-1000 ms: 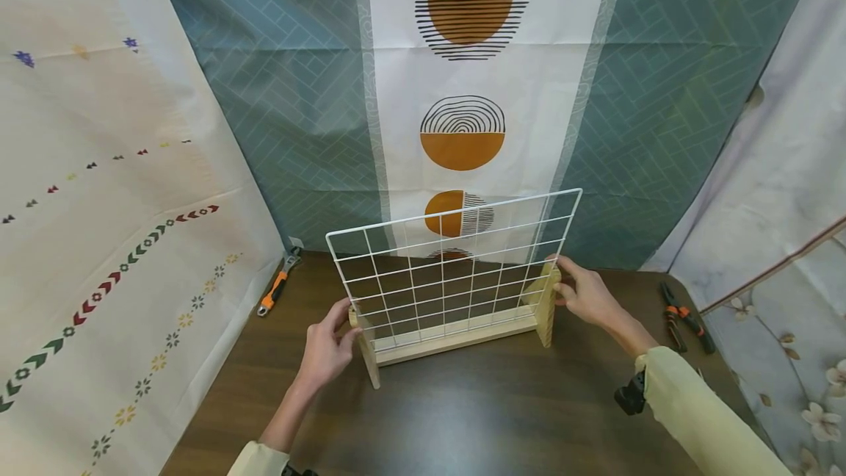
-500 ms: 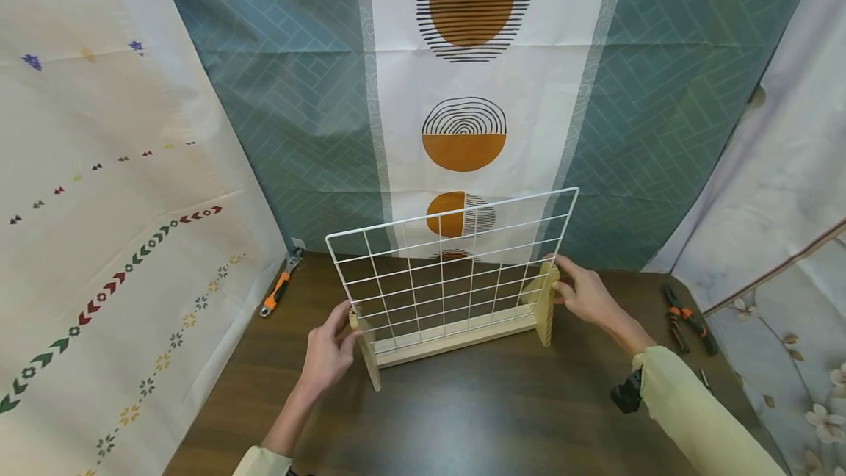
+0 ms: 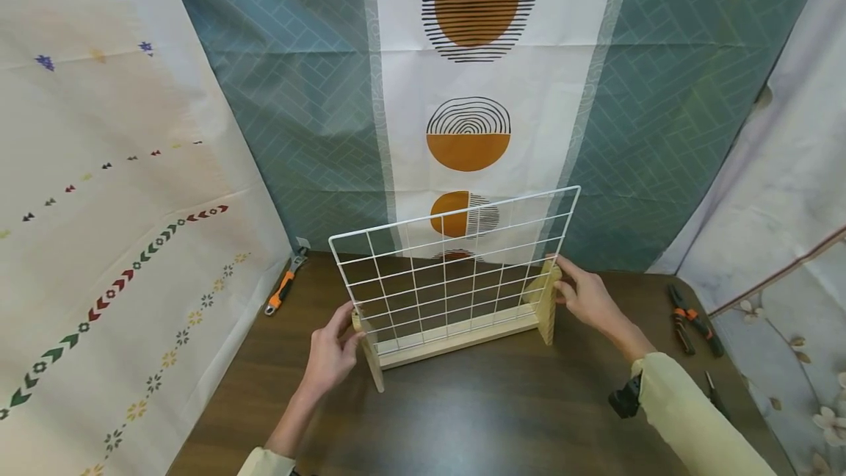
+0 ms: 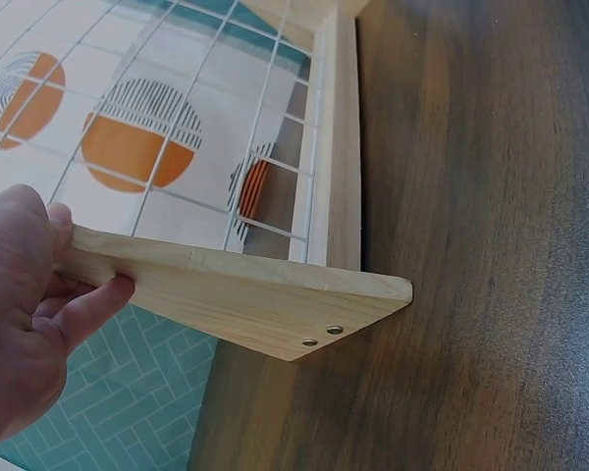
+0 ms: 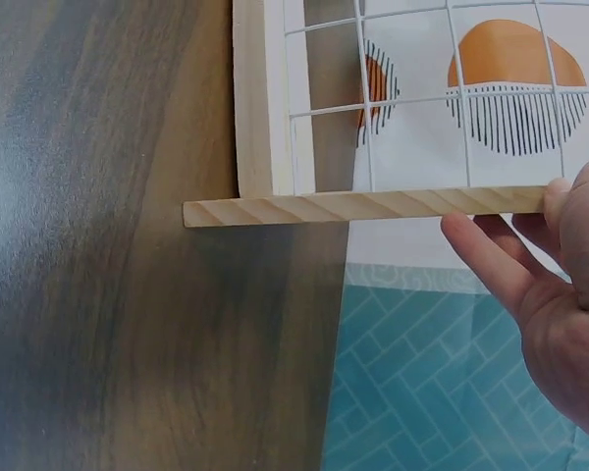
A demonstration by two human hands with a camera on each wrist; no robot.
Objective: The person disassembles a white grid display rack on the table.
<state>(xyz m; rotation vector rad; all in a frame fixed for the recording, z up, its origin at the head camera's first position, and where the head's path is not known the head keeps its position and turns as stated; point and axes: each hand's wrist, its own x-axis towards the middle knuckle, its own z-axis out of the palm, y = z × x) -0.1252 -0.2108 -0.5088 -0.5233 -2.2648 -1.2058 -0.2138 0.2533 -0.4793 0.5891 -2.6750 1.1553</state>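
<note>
A white wire grid panel (image 3: pixel 456 274) stands upright in a pale wooden base (image 3: pixel 456 336) on the dark wooden table (image 3: pixel 476 417). My left hand (image 3: pixel 328 355) grips the base's left end piece (image 4: pixel 236 289), thumb on top and fingers underneath. My right hand (image 3: pixel 584 298) grips the right end piece (image 5: pixel 363 206) from the outer side. In the wrist views the grid (image 4: pixel 177 118) (image 5: pixel 422 88) rises from the long rail (image 4: pixel 342 147) (image 5: pixel 260 98).
An orange-handled adjustable wrench (image 3: pixel 283 286) lies at the table's back left corner. Orange-and-black pliers (image 3: pixel 690 318) lie at the right edge. Patterned cloth backdrops hang close on the left, back and right.
The view has shifted slightly; both hands keep the same hold on the stand, which has barely moved.
</note>
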